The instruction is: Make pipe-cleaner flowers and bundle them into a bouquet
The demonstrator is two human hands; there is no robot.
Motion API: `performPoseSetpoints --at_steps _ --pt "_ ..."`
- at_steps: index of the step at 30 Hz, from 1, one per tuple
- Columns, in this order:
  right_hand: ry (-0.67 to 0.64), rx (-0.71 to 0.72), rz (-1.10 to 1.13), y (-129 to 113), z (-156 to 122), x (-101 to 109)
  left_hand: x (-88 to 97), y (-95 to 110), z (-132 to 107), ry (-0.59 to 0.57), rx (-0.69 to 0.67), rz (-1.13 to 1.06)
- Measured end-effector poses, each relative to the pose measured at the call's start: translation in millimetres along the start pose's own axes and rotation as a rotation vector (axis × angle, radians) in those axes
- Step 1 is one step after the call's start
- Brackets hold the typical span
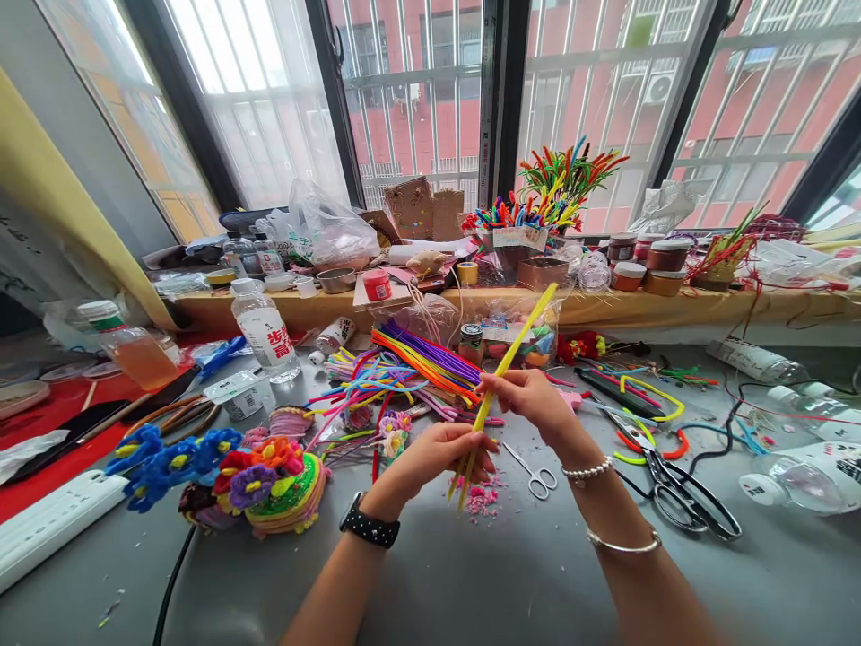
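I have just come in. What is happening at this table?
The person's left hand and right hand both hold yellow fuzzy strands above the grey table, the right one gripping higher. Pink scraps and small scissors lie on the table nearby. Beyond is a pile of coloured strands; fuzzy flowers are at the left.

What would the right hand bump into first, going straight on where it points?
Beyond the yellow strips it holds, the right hand would probably meet the bundle of purple and orange stems, though depth is hard to judge.
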State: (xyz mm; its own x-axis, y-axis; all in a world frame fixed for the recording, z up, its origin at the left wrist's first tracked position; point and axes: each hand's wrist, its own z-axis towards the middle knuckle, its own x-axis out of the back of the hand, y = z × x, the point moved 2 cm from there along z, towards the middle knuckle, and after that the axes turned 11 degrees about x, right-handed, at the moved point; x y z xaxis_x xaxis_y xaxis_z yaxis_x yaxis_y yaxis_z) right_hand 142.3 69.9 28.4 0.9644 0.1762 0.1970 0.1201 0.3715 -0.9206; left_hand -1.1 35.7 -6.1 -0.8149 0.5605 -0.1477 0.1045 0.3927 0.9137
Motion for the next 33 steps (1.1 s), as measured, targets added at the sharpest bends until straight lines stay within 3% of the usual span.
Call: performPoseSetpoints --at_steps 4,7,13,18,23,30,33 --pt "0.070 0.016 -0.136 5.4 1.6 14.5 2.4 0.0 -1.7 -0.002 0.029 0.047" --pt "0.154 0.038 -0.093 6.5 1.3 23.7 7.8 2.9 -3.0 0.057 -0.033 -0.044" --pt "0.405 0.083 0.204 0.4 -3.6 50.3 28.2 16.9 -3.6 0.430 -0.346 -0.272" --pt "0.464 0.113 0.326 -8.6 -8.5 59.5 38.1 25.3 5.8 0.501 -0.352 -0.382" --pt "0.431 0.099 0.414 -8.6 -7.6 56.7 44.2 36.5 17.6 0.671 -0.299 -0.237" --pt "0.415 0.050 0.468 -0.1 -4.6 52.5 42.6 33.3 17.3 0.610 -0.292 -0.272" --pt "0.415 0.045 0.463 4.5 -2.7 47.9 31.1 25.9 9.4 0.406 -0.227 -0.232"
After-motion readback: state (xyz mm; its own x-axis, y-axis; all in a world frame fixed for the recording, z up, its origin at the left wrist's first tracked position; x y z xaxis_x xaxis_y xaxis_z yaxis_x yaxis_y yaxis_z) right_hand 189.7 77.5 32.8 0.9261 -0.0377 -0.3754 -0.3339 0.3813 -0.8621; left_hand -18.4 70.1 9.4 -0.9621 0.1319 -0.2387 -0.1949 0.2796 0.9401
